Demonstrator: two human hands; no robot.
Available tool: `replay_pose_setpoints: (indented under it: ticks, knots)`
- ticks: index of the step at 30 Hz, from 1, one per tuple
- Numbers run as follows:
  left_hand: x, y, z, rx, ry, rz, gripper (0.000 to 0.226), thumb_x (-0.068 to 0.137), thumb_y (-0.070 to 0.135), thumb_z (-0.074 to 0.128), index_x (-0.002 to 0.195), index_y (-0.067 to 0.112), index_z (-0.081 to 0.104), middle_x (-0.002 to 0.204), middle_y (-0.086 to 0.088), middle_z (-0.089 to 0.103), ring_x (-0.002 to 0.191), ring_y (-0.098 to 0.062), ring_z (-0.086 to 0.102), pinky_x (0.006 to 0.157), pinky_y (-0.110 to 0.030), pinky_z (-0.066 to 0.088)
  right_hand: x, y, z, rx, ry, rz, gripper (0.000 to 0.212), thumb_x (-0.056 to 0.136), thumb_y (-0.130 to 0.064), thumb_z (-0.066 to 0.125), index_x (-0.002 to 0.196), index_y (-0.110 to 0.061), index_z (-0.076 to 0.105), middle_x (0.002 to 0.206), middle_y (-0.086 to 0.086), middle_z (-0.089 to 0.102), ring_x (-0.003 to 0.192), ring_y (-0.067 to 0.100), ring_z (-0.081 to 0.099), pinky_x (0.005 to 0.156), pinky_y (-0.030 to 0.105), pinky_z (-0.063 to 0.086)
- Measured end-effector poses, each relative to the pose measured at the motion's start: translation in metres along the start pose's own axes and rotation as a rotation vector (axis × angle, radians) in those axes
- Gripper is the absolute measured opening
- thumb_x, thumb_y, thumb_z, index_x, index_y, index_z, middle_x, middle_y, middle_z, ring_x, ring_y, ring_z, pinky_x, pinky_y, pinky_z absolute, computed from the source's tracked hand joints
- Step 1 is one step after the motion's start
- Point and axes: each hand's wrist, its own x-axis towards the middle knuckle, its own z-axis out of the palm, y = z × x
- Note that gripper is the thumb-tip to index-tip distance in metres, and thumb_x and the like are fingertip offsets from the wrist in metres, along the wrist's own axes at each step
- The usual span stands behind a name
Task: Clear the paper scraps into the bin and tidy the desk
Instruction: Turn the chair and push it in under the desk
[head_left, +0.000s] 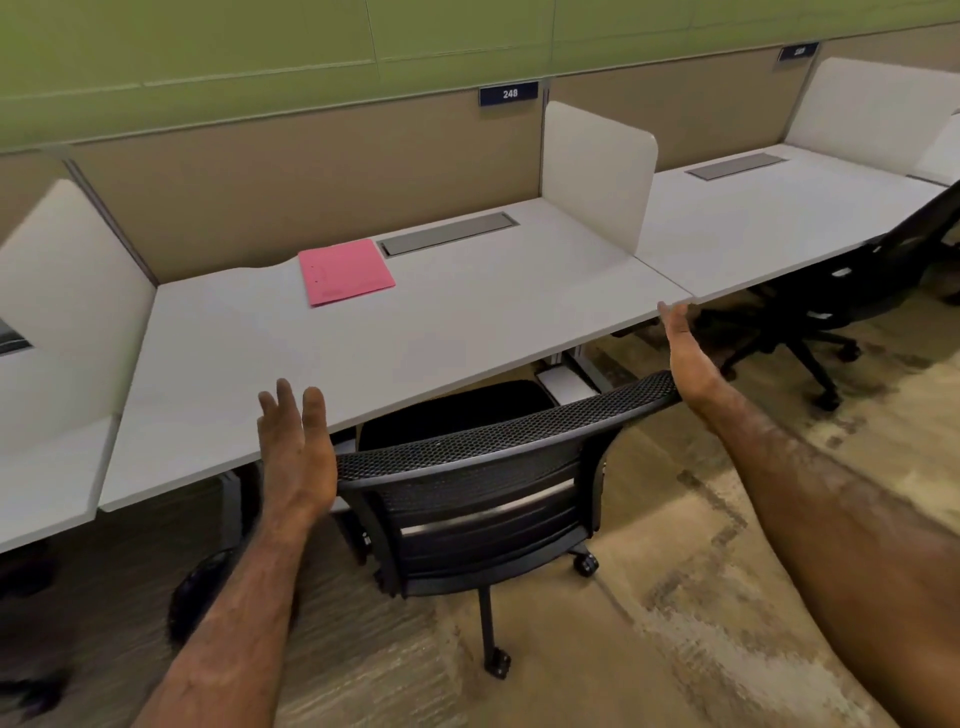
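Now your left hand and right hand hover spread wide and empty at the chair back, near the desk edge; a pink folder lies farther back.

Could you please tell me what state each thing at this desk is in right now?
Left hand: open, empty, beside the chair back.
Right hand: open, empty, at the chair back's other end.
Pink folder: closed, flat on the desk.
Chair: pushed under the desk.
Cable hatch: shut.
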Motion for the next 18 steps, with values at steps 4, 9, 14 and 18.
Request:
replay_pose_setpoints:
  ticks: [4,9,14,18]
  knots:
    - [0.017,-0.006,-0.004,0.037,0.030,-0.039,0.085,0.081,0.077,0.008,0.153,0.033,-0.002,0.161,0.007,-0.012,0.147,-0.014,-0.010,0.117,-0.042,-0.008,0.013,-0.008,0.015,0.000,-0.031,0.011,0.073,0.094,-0.065,0.008,0.154,-0.026,0.019,0.162,-0.002,0.016,0.149,0.018,0.013,0.114,0.032,0.008]
    - [0.041,-0.016,-0.012,0.099,0.075,-0.079,0.090,0.077,0.082,0.007,0.153,0.033,0.000,0.162,0.005,-0.011,0.147,-0.015,-0.010,0.117,-0.041,-0.007,0.034,-0.015,0.039,-0.099,-0.050,0.005,0.102,0.072,-0.083,0.005,0.154,-0.025,0.022,0.162,0.001,0.020,0.148,0.023,0.018,0.118,0.045,0.011]
    - [0.076,-0.023,-0.018,0.220,0.104,-0.066,0.089,0.085,0.077,0.007,0.154,0.020,0.012,0.162,-0.010,0.001,0.148,-0.027,-0.002,0.120,-0.044,0.003,0.066,-0.016,0.062,-0.243,-0.049,-0.041,0.097,0.081,-0.078,0.004,0.153,-0.017,0.024,0.161,0.008,0.022,0.148,0.026,0.018,0.121,0.045,0.010]
    - [0.103,-0.024,-0.021,0.303,0.173,-0.031,0.068,0.096,0.050,0.019,0.148,0.007,0.029,0.156,-0.021,0.020,0.142,-0.039,0.017,0.115,-0.054,0.019,0.092,-0.015,0.081,-0.372,-0.096,-0.098,0.069,0.099,-0.055,0.007,0.152,-0.014,0.027,0.158,0.015,0.028,0.147,0.030,0.022,0.120,0.047,0.016]
